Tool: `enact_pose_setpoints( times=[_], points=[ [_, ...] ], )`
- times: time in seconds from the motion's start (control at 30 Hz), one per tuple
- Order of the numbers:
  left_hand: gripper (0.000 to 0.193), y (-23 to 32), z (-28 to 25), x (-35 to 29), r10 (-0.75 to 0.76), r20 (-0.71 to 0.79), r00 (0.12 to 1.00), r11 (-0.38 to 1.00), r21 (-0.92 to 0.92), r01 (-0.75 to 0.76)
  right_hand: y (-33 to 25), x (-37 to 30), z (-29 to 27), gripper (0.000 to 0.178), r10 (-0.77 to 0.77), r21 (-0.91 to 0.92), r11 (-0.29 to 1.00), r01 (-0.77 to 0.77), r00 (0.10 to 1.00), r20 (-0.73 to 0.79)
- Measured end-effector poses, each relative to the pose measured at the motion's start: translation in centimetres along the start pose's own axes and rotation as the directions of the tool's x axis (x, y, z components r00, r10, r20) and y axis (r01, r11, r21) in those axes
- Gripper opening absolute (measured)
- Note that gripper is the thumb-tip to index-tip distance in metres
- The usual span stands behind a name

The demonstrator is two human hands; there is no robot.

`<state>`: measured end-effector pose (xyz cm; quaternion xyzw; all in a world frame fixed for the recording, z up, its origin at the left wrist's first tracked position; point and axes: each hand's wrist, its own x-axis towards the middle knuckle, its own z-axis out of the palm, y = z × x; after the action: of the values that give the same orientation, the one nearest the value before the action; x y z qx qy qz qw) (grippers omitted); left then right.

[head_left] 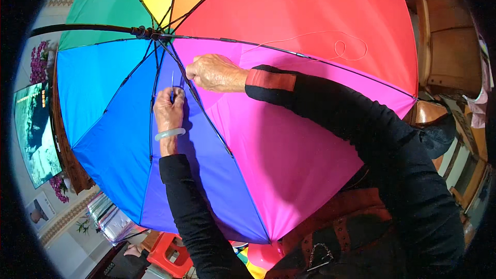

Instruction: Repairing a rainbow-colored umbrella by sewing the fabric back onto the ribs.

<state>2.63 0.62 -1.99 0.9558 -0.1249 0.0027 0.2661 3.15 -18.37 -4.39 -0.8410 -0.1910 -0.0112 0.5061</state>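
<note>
rainbow umbrella (289, 139) canopy hiding lap

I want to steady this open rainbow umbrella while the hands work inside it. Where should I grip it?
Probably the black shaft, coming from the upper left. It juts out bare from the hub there, away from the left hand with the needle and the right hand. The ribs look thin, and the thread trails along one.
</note>
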Motion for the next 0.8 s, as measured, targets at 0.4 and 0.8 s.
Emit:
enact_pose_setpoints(
  times=[0.4,0.8],
  points=[
    [0.007,2.1,0.3,-0.4,0.106,-0.015,0.994,0.993,0.058,-0.105,-0.2,-0.3,-0.3,0.009,-0.044,-0.025,0.999,0.045,0.998,0.036],
    [0.005,1.1,0.5,-0.7,-0.198,0.049,0.979,0.925,-0.322,0.203,-0.5,-0.3,-0.4,0.009,-0.060,-0.093,0.994,0.063,0.998,0.028]
  ],
)
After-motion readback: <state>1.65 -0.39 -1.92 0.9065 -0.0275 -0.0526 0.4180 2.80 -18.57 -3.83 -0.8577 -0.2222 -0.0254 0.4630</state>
